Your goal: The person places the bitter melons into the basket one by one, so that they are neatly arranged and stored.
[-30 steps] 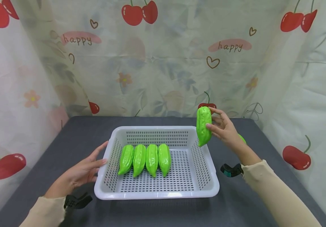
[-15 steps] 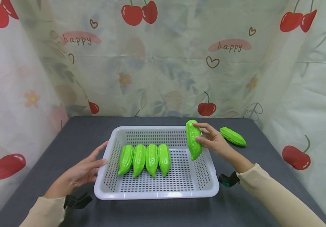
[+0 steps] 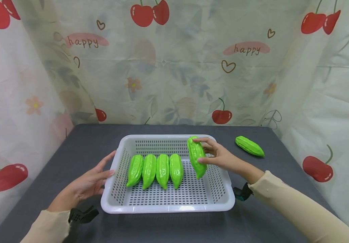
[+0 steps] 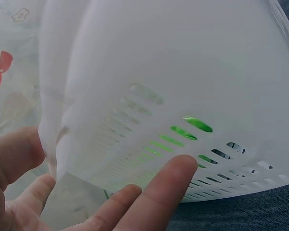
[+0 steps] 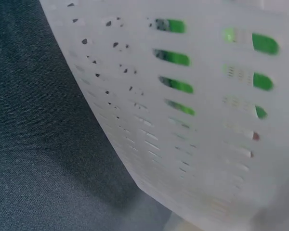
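A white perforated plastic basket [image 3: 168, 208] stands on the dark table. Several bright green bitter melons [image 3: 163, 171] lie side by side in its left half, pointed ends toward me. My right hand [image 3: 215, 154] grips another bitter melon [image 3: 196, 158] between thumb and fingers, tilted with its tip down, over the right half of the basket. At the basket's left side rests my left hand [image 3: 90, 182], its fingers extended against the wall; the left wrist view shows these fingers [image 4: 159, 192] close up. The right wrist view has only the basket wall [image 5: 135, 106], with green showing through its slots.
One more bitter melon [image 3: 249, 146] lies on the table [image 3: 101, 135] right of the basket, behind my right forearm. A patterned curtain [image 3: 177, 77] encloses the table at the back and both sides.
My right hand has carried its bitter melon left and down, from beyond the basket's right rim to inside its outline. The melon on the table has come into view. My left hand stays put.
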Tool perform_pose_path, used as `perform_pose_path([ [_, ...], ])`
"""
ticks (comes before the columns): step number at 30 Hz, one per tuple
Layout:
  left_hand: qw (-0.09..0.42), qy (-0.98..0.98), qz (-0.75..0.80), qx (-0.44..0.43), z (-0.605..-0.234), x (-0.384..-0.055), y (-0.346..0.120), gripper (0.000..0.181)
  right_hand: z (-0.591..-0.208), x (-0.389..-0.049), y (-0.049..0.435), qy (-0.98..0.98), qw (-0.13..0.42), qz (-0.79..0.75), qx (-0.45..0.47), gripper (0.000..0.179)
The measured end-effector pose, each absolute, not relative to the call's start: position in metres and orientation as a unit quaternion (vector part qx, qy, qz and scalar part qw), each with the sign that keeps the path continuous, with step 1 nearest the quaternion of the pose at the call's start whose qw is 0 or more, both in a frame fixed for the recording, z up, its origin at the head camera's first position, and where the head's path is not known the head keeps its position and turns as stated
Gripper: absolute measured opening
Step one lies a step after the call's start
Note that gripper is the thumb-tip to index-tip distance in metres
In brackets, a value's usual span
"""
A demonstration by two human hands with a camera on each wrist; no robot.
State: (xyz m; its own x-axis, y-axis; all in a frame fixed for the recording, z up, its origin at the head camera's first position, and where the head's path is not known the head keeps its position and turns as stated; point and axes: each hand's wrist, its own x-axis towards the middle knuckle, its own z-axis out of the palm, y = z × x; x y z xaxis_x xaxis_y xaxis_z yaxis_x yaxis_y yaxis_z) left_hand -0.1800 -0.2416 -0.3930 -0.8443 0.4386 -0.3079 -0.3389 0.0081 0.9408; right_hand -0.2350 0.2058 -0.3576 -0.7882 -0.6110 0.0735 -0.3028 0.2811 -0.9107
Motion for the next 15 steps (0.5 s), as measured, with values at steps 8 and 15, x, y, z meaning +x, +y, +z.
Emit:
perform_pose_path([
  [8, 0.280, 0.652, 0.703, 0.043, -0.394, -0.181, -0.242, 0.080, -0.359, -0.236, 0.195, 0.817, 0.159, -0.485, -0.268, 0.064],
  [15, 0.278, 0.653, 0.703, 0.044, -0.394, -0.180, -0.243, 0.081, -0.363, -0.238, 0.187, 0.833, 0.185, -0.465, -0.238, 0.064],
])
